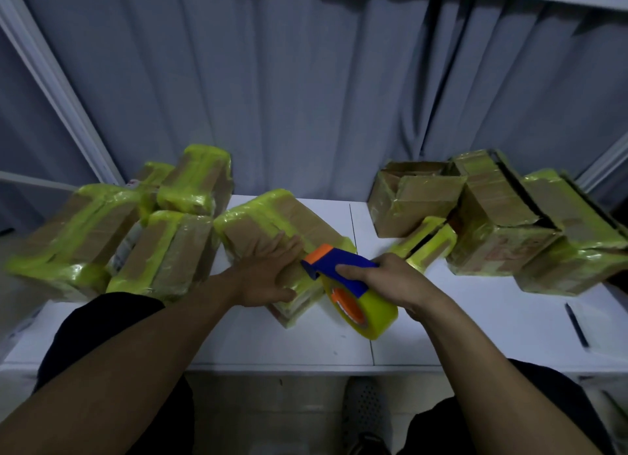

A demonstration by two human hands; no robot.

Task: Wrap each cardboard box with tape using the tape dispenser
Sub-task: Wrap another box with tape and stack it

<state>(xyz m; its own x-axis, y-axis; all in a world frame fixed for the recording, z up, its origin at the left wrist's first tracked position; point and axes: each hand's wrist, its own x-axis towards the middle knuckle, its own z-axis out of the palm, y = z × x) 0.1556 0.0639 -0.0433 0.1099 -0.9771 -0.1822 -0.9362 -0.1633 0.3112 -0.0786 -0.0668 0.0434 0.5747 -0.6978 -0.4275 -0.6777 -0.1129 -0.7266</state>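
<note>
Your right hand (390,281) is wrapped round the blue handle of the tape dispenser (343,274), fingers curled over the top, thumb hidden. The orange nose points far-left, at the right edge of the cardboard box (258,230) just left of the grip; contact unclear. The yellow tape roll (373,315) sits near-right. Dispenser axis: diagonal, near-right to far-left. Your left hand (268,278) lies flat on the box, fingers straight, pressing. Box long axis is roughly parallel to the dispenser's. Press down so the box can't skid, hold the nose low, and pull with even tension. Taped boxes are piled further left (85,237) and right (503,237).
</note>
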